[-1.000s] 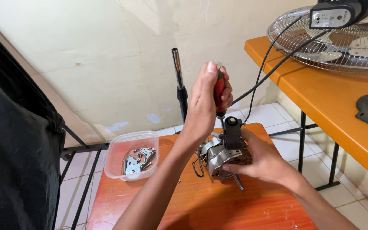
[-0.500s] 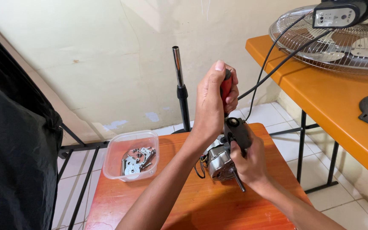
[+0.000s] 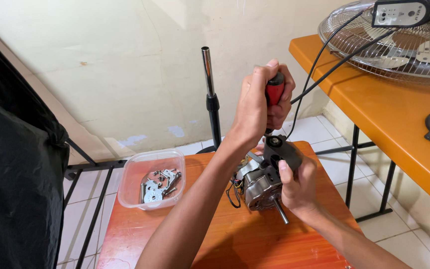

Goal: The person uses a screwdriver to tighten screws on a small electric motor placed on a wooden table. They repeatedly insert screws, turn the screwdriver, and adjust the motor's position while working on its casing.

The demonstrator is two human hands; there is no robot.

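left hand [image 3: 257, 107] clenched around the red screwdriver [image 3: 274, 92], tip down on the motor [image 3: 262, 182]; right hand [image 3: 297, 187] grasps the motor on the bench [image 3: 215, 239].

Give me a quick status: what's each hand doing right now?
Left hand gripping red-handled screwdriver, tip down on fan motor. Right hand steadying motor on wooden table. Nothing in the way.

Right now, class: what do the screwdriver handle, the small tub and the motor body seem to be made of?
Screwdriver handle: red, black-capped, likely plastic or rubber. Small tub: clear, probably plastic, since the parts inside show through. Motor body: grey bare metal with a dull shine.
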